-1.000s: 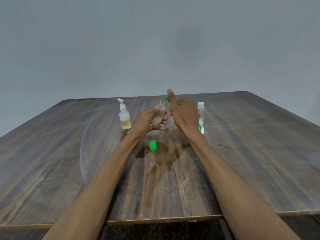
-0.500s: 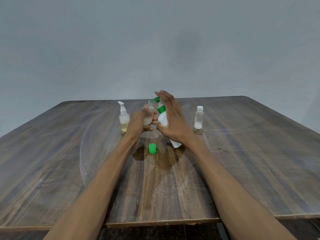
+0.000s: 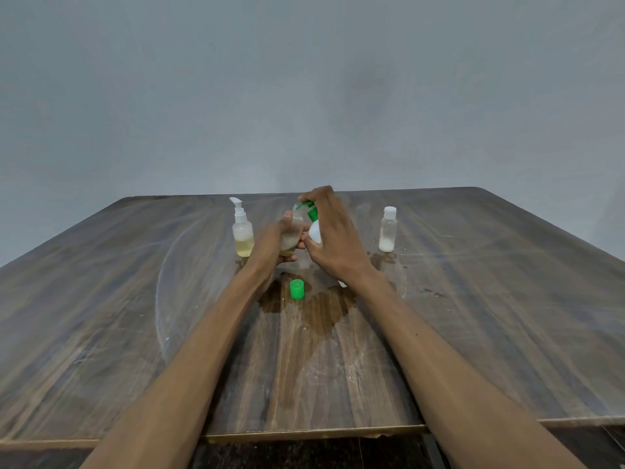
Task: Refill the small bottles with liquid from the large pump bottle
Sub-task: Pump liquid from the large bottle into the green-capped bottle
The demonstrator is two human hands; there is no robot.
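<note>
Since half a second ago, right hand (image 3: 333,238) presses lower on the white, green-pumped large bottle (image 3: 315,231), its spout over the small clear bottle (image 3: 293,236) gripped by left hand (image 3: 272,245), suggesting dispensing.

The pump bottle (image 3: 314,231) under the right hand (image 3: 333,238) is white with a green pump (image 3: 310,208). The bottle (image 3: 291,236) in the left hand (image 3: 270,247) is clear. Just below both grips lies 1 green cap (image 3: 297,289) on a dark brown wet patch (image 3: 318,311). Left of the grips, a clear bottle (image 3: 242,233) holds yellow liquid; right, another (image 3: 387,231) has a white cap. The table (image 3: 101,316) is streaked grey-brown wood.
</note>
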